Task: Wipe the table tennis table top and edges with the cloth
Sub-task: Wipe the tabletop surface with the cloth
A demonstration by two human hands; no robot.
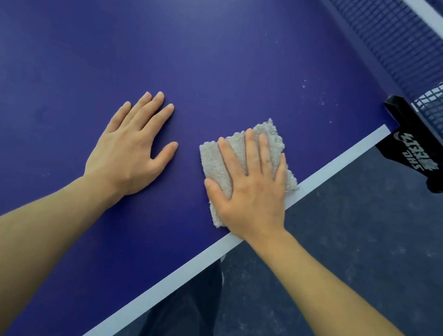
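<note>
Since the right hand (250,196) is flat with fingers spread on the folded cloth (223,162) by the white edge line (333,166) and the left hand (131,146) rests open on the blue tabletop (174,38), I'd keep even pressure and sweep toward the specks (321,97) near the net clamp (422,143).

We see the right hand (251,187) pressing flat on a folded grey cloth (215,161), which lies on the blue table top (174,38) just beside the white edge line (181,271). The left hand (132,144) rests flat on the table top, fingers straight, near the cloth but apart from it. At upper right, the net (411,43) meets its black clamp (424,144). Pale specks dot the surface near the clamp.
</note>
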